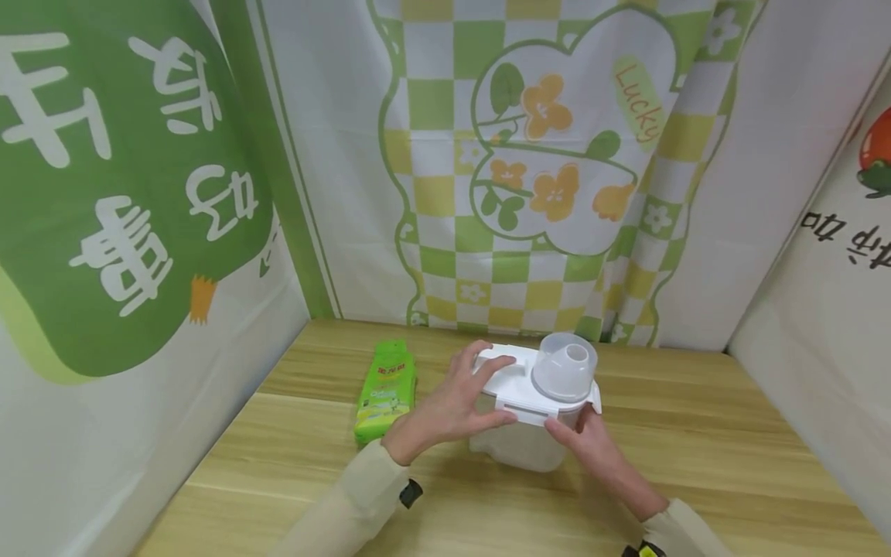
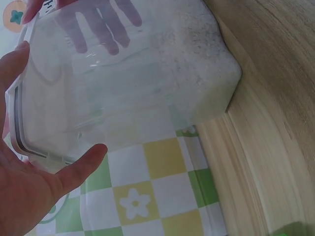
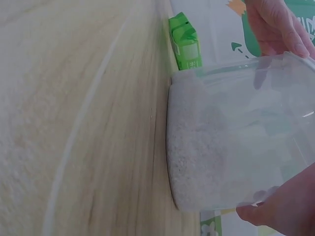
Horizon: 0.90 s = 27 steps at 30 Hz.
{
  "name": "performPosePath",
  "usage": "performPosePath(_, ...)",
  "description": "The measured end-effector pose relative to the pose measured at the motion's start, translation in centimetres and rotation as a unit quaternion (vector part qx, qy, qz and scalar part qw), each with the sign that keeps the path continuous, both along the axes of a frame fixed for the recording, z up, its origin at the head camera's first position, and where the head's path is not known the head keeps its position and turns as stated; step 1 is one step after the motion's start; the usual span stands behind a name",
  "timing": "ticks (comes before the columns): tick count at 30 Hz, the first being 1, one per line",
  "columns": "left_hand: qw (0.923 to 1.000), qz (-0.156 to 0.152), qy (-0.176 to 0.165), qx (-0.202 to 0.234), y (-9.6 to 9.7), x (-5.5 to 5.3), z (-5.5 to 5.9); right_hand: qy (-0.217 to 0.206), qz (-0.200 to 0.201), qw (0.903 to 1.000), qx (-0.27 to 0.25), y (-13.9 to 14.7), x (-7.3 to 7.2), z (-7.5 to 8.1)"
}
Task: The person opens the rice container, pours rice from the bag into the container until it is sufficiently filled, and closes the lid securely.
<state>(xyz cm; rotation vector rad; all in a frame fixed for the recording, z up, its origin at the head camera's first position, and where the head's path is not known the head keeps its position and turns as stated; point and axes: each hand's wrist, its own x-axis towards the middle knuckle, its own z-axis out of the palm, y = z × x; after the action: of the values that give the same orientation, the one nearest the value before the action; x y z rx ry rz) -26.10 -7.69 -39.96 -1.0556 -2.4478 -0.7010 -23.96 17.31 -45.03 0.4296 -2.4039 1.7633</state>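
A clear plastic storage container with a white lid stands on the wooden table. Whitish grains fill its lower part. A clear measuring cup sits upside down on the right part of the lid. My left hand grips the lid from the left, its thumb by the front latch and its fingers over the top and far side. On the right, my right hand holds the container just below the lid, thumb in front. Through the clear wall, the right hand's fingers show in the left wrist view.
A green printed packet lies on the table to the left of the container, close to my left forearm. Printed cloth hangings enclose the table at the back and on both sides.
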Motion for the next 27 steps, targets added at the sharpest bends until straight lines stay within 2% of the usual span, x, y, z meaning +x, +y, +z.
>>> performPosePath(9,0.9999,0.01,-0.006,-0.003,0.11,-0.05,-0.14,0.005,-0.007,0.9998,0.016,0.14,-0.14,0.2)
performPosePath(13,0.9999,0.01,0.003,-0.001,0.2,-0.14,-0.14,0.011,-0.014,0.9992,0.035,0.24,-0.3,0.23)
performPosePath(19,0.9992,0.01,0.038,-0.007,0.33,-0.31,-0.21,0.019,-0.028,0.9983,0.048,0.2,-0.48,0.3)
performPosePath(23,0.9992,0.013,0.037,-0.005,0.24,-0.05,-0.45,0.016,-0.033,0.9981,0.05,-0.02,-0.35,0.24)
performPosePath(27,0.9994,0.008,0.033,0.003,0.32,-0.02,-0.47,0.03,-0.043,0.9977,0.042,-0.22,-0.37,0.31)
